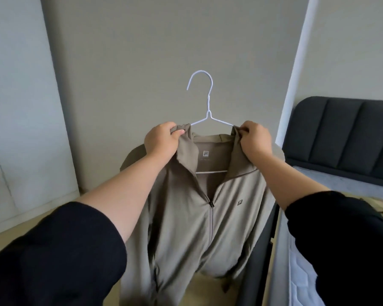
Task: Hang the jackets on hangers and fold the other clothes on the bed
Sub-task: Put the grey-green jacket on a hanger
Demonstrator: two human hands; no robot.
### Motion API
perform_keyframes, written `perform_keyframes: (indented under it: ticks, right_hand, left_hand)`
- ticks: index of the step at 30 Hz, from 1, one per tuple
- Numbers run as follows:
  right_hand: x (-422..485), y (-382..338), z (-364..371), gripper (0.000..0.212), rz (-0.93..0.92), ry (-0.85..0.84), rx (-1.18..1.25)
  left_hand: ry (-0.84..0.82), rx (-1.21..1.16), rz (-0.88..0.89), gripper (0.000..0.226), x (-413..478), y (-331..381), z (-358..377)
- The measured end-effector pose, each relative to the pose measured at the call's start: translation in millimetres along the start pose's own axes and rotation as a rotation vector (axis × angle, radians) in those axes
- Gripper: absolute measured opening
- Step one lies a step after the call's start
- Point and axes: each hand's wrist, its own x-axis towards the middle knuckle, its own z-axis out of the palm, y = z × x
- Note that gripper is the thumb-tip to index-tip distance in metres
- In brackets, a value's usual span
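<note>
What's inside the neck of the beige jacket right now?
A white wire hanger: its bottom bar shows through the open collar of the jacket, hook and upper arms rising above. Its shoulder ends are hidden under fabric gripped by the left hand and right hand.

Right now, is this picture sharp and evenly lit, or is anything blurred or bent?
Head view: soft, even light, no glare; jacket and hanger sharp; the black sleeves nearest the camera are blurred; wall edges lean inward from the wide lens.
</note>
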Motion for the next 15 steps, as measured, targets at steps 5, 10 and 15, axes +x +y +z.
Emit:
perform_keyframes:
  ticks: [5,10,15]
  right_hand:
    - [11,-16,-94,0.023,-0.042,0.307,-0.04]
    - [0,-24,-198,0.022,-0.052,0.507,-0.135]
    - [-33,-14,-288,0.024,-0.041,0.661,-0.236]
  left_hand:
    - [0.062,-0.144,0.115,0.033,32,80,-22]
    - [0.106,-0.279,0.211,0.03,28,170,-49]
    - [0.094,-0.386,0.288,0.041,-9,248,-69]
